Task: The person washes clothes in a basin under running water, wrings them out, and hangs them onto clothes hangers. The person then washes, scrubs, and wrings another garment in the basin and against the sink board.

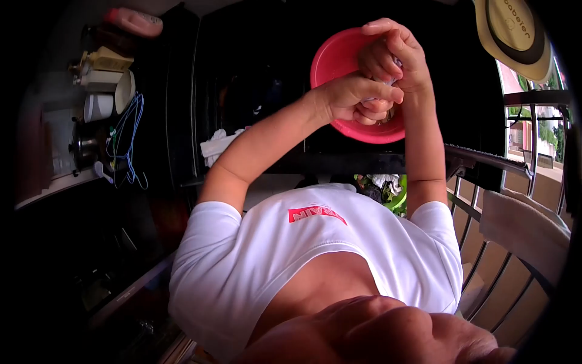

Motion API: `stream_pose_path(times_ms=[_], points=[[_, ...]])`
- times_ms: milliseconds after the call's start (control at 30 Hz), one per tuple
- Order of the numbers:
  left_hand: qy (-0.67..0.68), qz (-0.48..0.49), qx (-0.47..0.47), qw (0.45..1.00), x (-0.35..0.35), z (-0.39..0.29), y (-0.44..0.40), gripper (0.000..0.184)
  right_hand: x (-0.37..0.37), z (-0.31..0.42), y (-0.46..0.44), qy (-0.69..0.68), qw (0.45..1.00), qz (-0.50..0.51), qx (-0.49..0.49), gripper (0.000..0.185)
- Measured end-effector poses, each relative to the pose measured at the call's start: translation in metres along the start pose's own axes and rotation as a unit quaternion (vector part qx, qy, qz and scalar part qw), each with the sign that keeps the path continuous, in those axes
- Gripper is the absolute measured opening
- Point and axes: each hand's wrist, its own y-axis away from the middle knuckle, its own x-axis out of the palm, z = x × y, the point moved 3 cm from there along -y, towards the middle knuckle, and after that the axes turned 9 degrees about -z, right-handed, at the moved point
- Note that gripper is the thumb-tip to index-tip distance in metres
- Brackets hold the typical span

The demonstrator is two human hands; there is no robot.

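Note:
My left hand [362, 100] reaches in from the left, its fingers curled closed and its thumb pointing right. Just beyond it is my right hand [403, 54], bent at the wrist, with its fingers also curled in. Between the two hands show small bits of what looks like a pale, crumpled cloth [397, 61]; most of it is hidden by my fingers. Both hands are over a round pink-red basin [332, 53]. My right hand and forearm cover the basin's right side, and little of its inside can be seen.
A white, crumpled item [219, 145] lies left of the basin on the dark surface. Far left, a shelf holds a pink bottle [136, 22], a white cup [98, 107] and blue hangers [128, 145]. On the right are a railing [485, 242] with a draped towel [524, 227] and a hanging cap [515, 33].

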Motion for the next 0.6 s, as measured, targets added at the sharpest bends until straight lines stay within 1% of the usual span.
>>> stream_pose_path(times_ms=[33, 67, 133, 167, 200, 233, 267, 333, 367, 400, 467, 500, 533, 567, 600], points=[[-0.048, -0.028, 0.013, 0.998, -0.003, -0.001, 0.000, 0.046, 0.006, 0.004, -0.001, 0.050, 0.998, -0.021, 0.018, 0.036], [-0.102, -0.054, 0.039, 0.992, -0.006, -0.001, 0.000, 0.041, 0.012, 0.006, -0.001, 0.100, 0.993, -0.042, 0.035, 0.035], [-0.254, -0.130, 0.071, 0.956, -0.006, -0.012, 0.003, 0.021, 0.019, 0.009, -0.001, 0.184, 0.980, -0.067, 0.023, 0.035], [-0.248, -0.138, 0.072, 0.956, -0.008, -0.008, -0.001, 0.021, 0.017, 0.010, -0.002, 0.236, 0.968, -0.081, 0.025, 0.032], [-0.324, -0.206, 0.175, 0.907, -0.012, -0.010, -0.007, 0.018, 0.016, 0.012, -0.004, 0.288, 0.952, -0.095, 0.025, 0.030], [-0.393, -0.268, 0.271, 0.836, -0.014, -0.013, -0.009, 0.025, 0.015, 0.011, -0.005, 0.296, 0.946, -0.124, 0.046, 0.028], [-0.389, -0.273, 0.270, 0.837, -0.019, -0.014, -0.011, 0.025, 0.012, 0.007, -0.005, 0.294, 0.947, -0.122, 0.052, 0.028], [-0.478, -0.298, 0.166, 0.809, -0.033, -0.015, -0.019, 0.043, -0.005, -0.004, -0.008, 0.237, 0.947, -0.191, 0.099, 0.026], [-0.486, -0.315, 0.186, 0.794, -0.040, -0.010, -0.023, 0.040, -0.015, -0.013, -0.007, 0.248, 0.940, -0.218, 0.087, 0.024], [-0.482, -0.318, 0.185, 0.795, -0.048, -0.002, -0.028, 0.040, -0.022, -0.023, -0.005, 0.247, 0.940, -0.217, 0.092, 0.024], [-0.490, -0.400, 0.164, 0.757, -0.070, 0.011, -0.035, 0.034, -0.040, -0.038, 0.001, 0.221, 0.923, -0.307, 0.071, 0.023], [-0.488, -0.402, 0.163, 0.757, -0.078, 0.016, -0.039, 0.034, -0.046, -0.044, 0.003, 0.207, 0.916, -0.336, 0.069, 0.023], [-0.496, -0.434, 0.125, 0.741, -0.088, 0.022, -0.042, 0.032, -0.053, -0.051, 0.005, 0.206, 0.916, -0.336, 0.072, 0.023], [-0.503, -0.465, 0.087, 0.724, -0.098, 0.028, -0.044, 0.032, -0.063, -0.058, 0.009, 0.206, 0.902, -0.375, 0.063, 0.024], [-0.499, -0.467, 0.084, 0.725, -0.103, 0.032, -0.045, 0.032, -0.072, -0.065, 0.013, 0.205, 0.886, -0.413, 0.053, 0.024]])
